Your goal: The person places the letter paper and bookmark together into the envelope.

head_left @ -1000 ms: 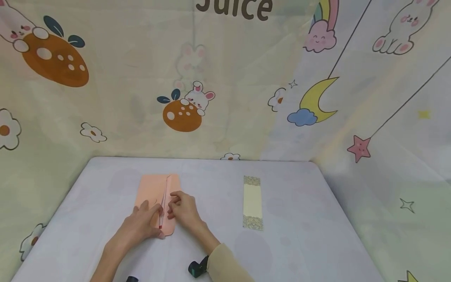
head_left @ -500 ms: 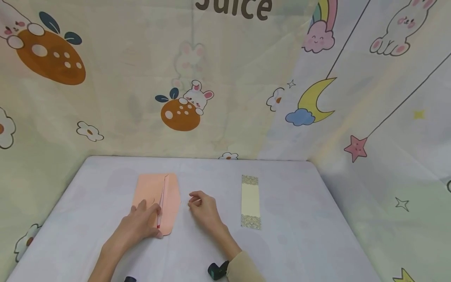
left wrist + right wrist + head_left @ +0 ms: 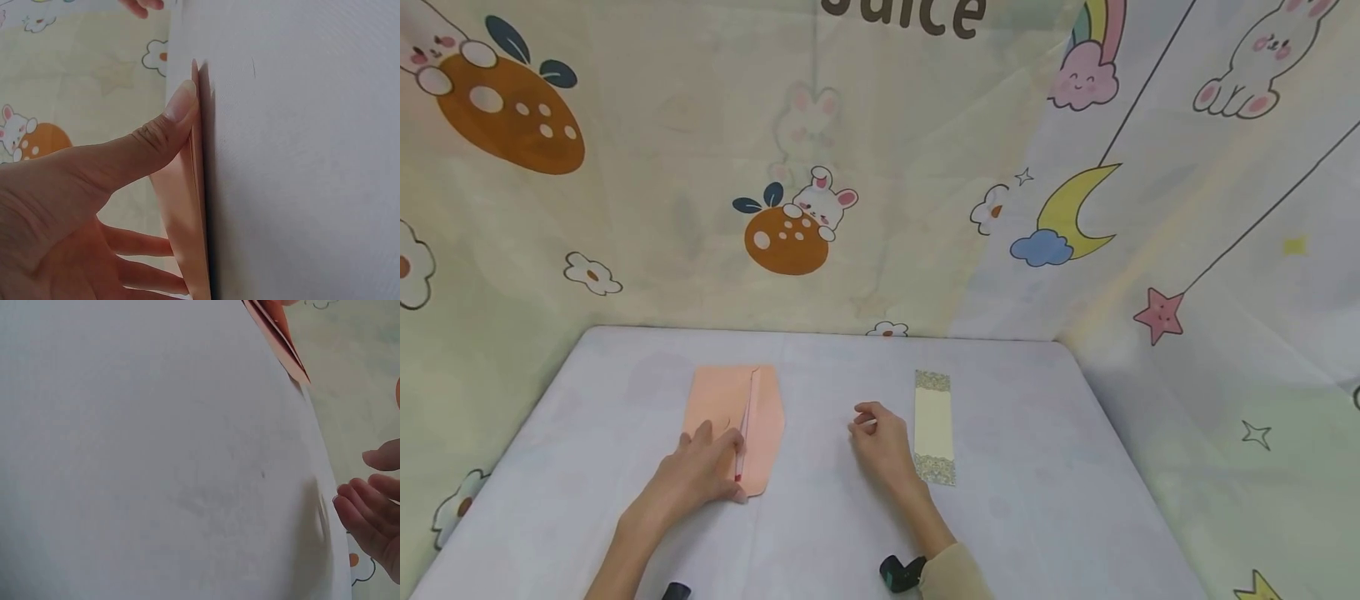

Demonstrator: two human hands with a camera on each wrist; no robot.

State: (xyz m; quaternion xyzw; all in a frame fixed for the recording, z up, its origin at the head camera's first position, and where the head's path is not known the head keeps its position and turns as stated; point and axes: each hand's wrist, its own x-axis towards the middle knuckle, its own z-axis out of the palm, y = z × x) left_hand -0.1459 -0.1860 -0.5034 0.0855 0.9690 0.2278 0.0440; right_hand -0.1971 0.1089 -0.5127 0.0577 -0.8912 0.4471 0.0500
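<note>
One white tabletop, folded pink sheet at L, same spot as 1 sec ago, L hand still on it, fingers apart, R hand now off it, thumb & fingertips apart, nearer cream strip.

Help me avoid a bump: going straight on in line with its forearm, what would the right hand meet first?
Probably the cartoon-print backdrop: the right hand would cross the tabletop, passing right of the peach envelope. Its height above the table is unclear.
</note>
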